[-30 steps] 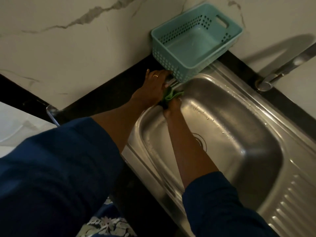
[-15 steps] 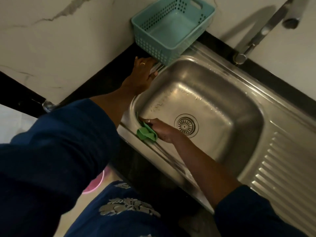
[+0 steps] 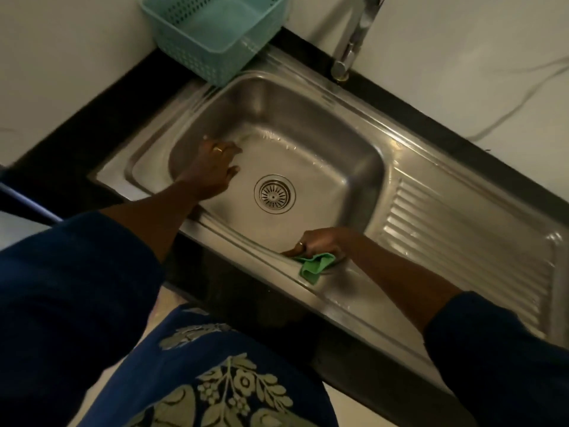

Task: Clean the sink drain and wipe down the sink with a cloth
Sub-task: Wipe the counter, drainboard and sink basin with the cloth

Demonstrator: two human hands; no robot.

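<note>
Cloth is gripped beneath the curled right fingers on the front rim of the sink, which runs sideways from them; the drain is set beyond, nearer the spread, empty left fingers

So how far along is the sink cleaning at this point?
Looks done: the drain strainer sits in place with no debris visible. In hand: the right hand grips the green cloth and presses it on the front rim of the sink, while the left hand rests open inside the basin. Left: water droplets show on the basin's back slope; whether the draining board has been wiped cannot be judged.
</note>
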